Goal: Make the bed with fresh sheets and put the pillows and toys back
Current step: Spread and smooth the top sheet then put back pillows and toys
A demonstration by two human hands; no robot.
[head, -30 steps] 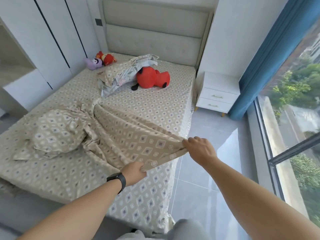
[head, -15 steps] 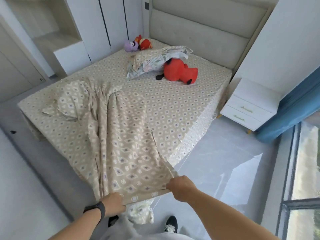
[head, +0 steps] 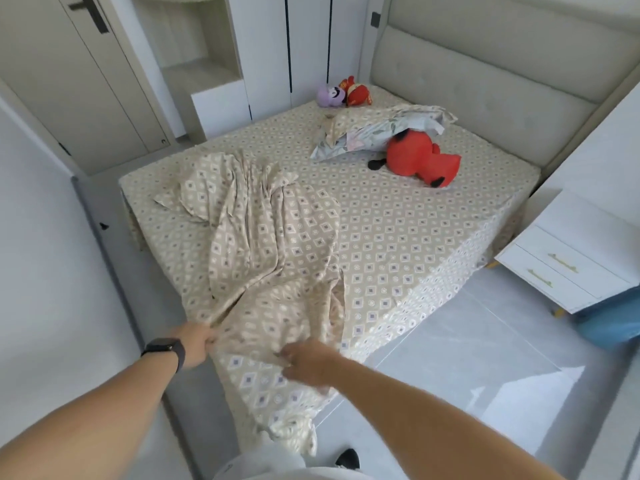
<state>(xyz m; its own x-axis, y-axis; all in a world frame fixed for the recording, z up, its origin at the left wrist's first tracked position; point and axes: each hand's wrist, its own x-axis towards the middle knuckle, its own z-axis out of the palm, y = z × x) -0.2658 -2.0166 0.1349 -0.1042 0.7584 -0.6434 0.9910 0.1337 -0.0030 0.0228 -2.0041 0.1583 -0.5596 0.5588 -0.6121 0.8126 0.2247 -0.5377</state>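
A bed [head: 415, 244] wears a beige diamond-patterned sheet. A loose sheet [head: 263, 244] of the same pattern lies bunched across its near left part and hangs over the foot corner. My left hand [head: 197, 344], with a black watch on the wrist, grips the hanging edge of the loose sheet. My right hand [head: 308, 360] is blurred and lies on the cloth a little to the right, fingers stretched toward the left hand. A crumpled pillow [head: 377, 129] and a big red plush toy [head: 415, 157] lie near the headboard. Two small plush toys [head: 343, 95], purple and red, sit in the far corner.
A white wardrobe [head: 263, 53] and a door [head: 76, 81] line the far left side. A white nightstand [head: 581, 258] with two drawers stands right of the bed, a blue curtain [head: 609, 323] beside it. Grey tiled floor [head: 467, 368] runs along the right side.
I have moved round to the bed's foot corner, dragging the loose sheet along. My right hand has let go of the edge and shifted toward the left hand, which keeps its grip.
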